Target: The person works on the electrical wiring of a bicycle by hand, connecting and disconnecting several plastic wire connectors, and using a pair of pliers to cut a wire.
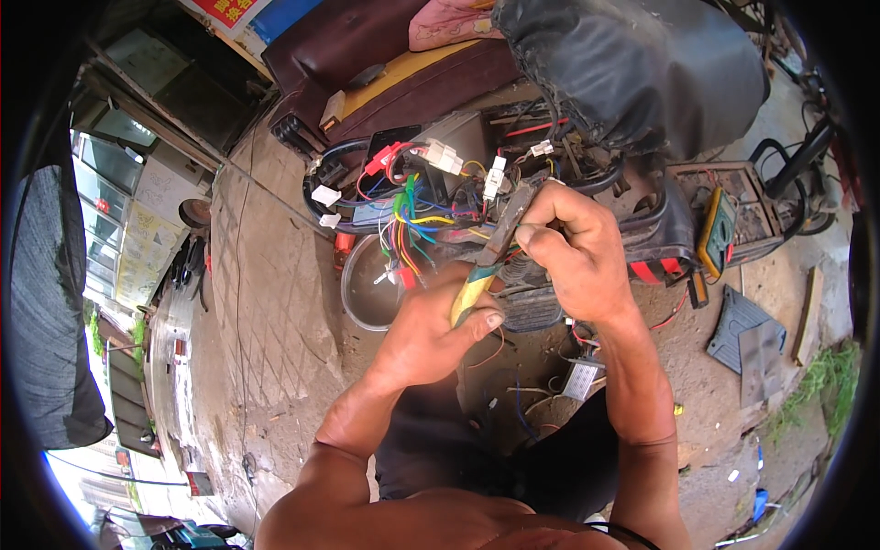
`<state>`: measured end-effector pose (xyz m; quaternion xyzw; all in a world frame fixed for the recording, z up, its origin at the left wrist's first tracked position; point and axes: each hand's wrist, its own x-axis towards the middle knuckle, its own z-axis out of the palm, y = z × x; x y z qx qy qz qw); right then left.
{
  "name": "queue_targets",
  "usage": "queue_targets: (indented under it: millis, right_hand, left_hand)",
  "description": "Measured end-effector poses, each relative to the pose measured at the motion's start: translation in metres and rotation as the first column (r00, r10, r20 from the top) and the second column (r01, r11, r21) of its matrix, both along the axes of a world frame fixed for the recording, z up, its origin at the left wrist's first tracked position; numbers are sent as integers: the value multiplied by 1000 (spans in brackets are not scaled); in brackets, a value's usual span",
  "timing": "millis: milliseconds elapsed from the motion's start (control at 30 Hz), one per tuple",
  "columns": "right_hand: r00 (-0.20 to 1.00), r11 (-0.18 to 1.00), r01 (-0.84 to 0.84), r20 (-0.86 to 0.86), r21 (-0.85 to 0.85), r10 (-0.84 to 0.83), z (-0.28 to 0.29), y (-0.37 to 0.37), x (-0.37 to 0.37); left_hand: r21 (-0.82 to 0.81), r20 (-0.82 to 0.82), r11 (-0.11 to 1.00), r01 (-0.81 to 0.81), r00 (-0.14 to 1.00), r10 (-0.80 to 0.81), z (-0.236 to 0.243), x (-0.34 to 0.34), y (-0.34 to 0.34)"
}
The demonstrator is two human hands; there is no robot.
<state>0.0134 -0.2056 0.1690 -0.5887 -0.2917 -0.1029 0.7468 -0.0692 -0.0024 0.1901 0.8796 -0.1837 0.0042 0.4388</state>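
- Tool, yellow-and-green handle with dark metal end (496, 250): centre of frame, lying diagonally between the hands, metal end toward the upper right.
- Status: judged partway. The coloured wires (400, 240) are exposed, and the large white connector (442, 158), upright white connector (495, 179) and red connector (380, 159) lie among loose leads. The wiring appears unfinished; which joints are complete cannot be told.
- Left hand (423, 332): closed around the tool's handle, thumb along it; forearm rising from the lower left.
- Right hand (584, 261): fingers curled closed at the tool's metal end; whether a wire is pinched there cannot be told. Forearm near vertical, right of centre.
- Round basin (345, 295): left of the left hand, beneath the hanging leads.
- Finned metal box (579, 379): below the right wrist, leads beside it.
- Yellow-edged meter (719, 234): right of frame, tilted.
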Motion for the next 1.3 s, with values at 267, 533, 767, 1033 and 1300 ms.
queue_targets:
  millis: [267,533,767,1033,1300]
  right_hand:
    - [992,995,-90,-79,50,94,-2,-3,4]
    - [985,987,-152,-79,52,155,-4,-7,6]
    - [996,997,-65,-66,-30,63,1,-9,1]
    - [991,983,21,134,-180,4,8,-16,3]
    - [993,986,-107,35,-125,113,4,-16,5]
  left_hand:
    - [-132,-103,988,81,990,-95,-3,4,6]
    - [-309,-336,949,61,926,-169,-3,4,9]
    - [187,123,979,-83,990,61,7,-1,-12]
    - [327,93,932,-158,987,134,8,-1,-2]
    - [164,17,985,-58,998,56,4,1,4]
